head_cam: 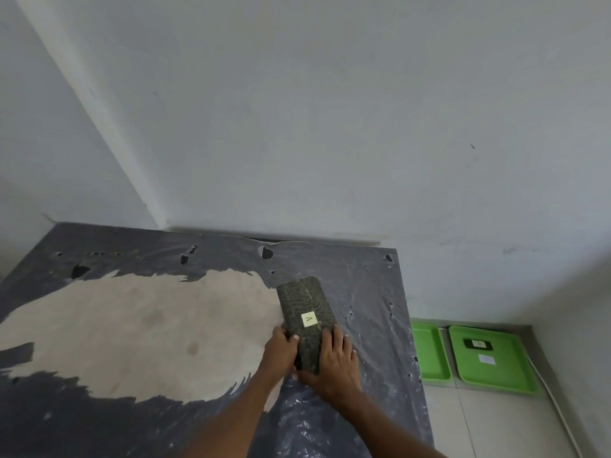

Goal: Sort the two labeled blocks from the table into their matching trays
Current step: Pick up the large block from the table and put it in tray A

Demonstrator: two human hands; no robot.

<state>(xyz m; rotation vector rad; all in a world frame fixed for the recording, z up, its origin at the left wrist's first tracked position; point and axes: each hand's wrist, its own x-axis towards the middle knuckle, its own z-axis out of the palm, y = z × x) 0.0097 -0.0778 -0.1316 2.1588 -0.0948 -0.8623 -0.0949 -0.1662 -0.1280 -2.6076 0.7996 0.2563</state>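
I see both hands gripping the near end of the dark patterned block (pixel 305 312) labelled A, the left hand (pixel 280 350) on its left side and the right hand (pixel 334 360) on its right, on the plastic-covered surface (pixel 132 325) near its right edge. On the floor beyond sit two green trays: the left tray (pixel 429 353) and the right tray (pixel 496 358), which seems to hold a small dark labelled block (pixel 477 344), though blur hides its letter.

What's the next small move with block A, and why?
Probably lift the block clear of the table and swing it right. Both the left hand and the right hand already clasp its near end, its label reads A, and the green trays sit on the floor to the right.
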